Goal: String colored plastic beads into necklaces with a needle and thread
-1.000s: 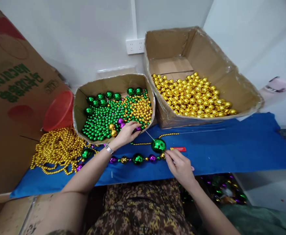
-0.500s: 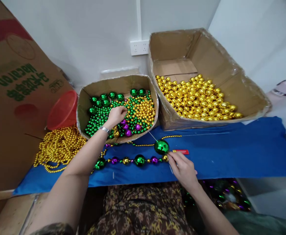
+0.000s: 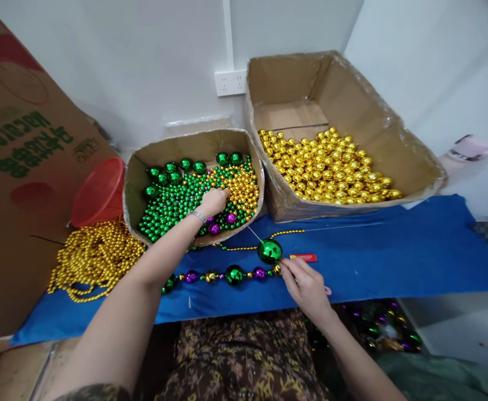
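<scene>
My left hand (image 3: 214,200) reaches into the small cardboard box (image 3: 135,178) of green, gold and purple beads, its fingers curled down among the gold beads; what they hold is hidden. My right hand (image 3: 306,287) pinches the end of a strung bead strand (image 3: 227,274) on the blue cloth (image 3: 394,250), right beside a large green ball (image 3: 269,250). A thin needle or wire sticks up from that ball toward the box.
A larger cardboard box (image 3: 394,128) of gold balls stands at the back right. A heap of gold bead strands (image 3: 93,256) lies at the left beside a red basin (image 3: 99,189). A small red item (image 3: 305,257) lies by the green ball.
My left hand moved from the box's front edge, over the green beads, and now sits on the gold beads further right. The right hand stayed at the strand's end.
</scene>
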Tool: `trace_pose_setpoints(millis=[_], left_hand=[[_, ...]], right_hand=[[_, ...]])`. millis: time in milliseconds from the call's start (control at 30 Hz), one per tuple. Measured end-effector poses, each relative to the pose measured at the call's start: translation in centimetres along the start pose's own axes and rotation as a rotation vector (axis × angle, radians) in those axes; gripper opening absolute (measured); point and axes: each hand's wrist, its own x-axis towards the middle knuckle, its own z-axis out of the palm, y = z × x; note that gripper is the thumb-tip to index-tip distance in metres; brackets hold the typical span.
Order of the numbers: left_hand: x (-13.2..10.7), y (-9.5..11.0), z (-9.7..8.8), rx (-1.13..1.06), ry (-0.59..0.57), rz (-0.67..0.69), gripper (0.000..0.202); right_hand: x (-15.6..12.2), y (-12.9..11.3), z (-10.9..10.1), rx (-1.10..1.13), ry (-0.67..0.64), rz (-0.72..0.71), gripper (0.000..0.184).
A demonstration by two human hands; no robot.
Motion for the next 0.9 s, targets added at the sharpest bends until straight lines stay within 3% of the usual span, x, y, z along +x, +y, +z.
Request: trace_pose_setpoints(millis=[233, 300, 433, 500, 667, 900], left_hand=[[-1.4, 0.5, -1.2, -0.227, 0.097, 0.014, 0.022], [-2.8, 1.2, -1.6, -0.533, 0.097, 0.021, 0.022], [-6.4, 3.1, -2.0, -1.526, -0.084, -0.028, 0.024], [-7.8, 3.9, -2.0, -1.726, -0.182, -0.08, 0.024], [-9.3, 5.1, -1.5, -1.837, -0.284, -0.121, 0.024], [-9.9, 5.5, -1.6, -1.767, -0.269, -0.086, 0.027]], right_hand=[[0.1, 0.3, -0.3, 0.002, 0.024, 0.015, 0.023], [0.2, 0.4, -0.4, 0.002, 0.022, 0.015, 0.023], [0.6, 0.3, -0.4, 0.003, 0.016, 0.004, 0.023], [0.8, 0.2, -0.5, -0.01, 0.014, -0.004, 0.023], [0.9, 0.0, -0.6, -0.026, 0.018, -0.011, 0.023], [0.5, 0.3, -0.6, -0.095, 0.017, -0.034, 0.025]])
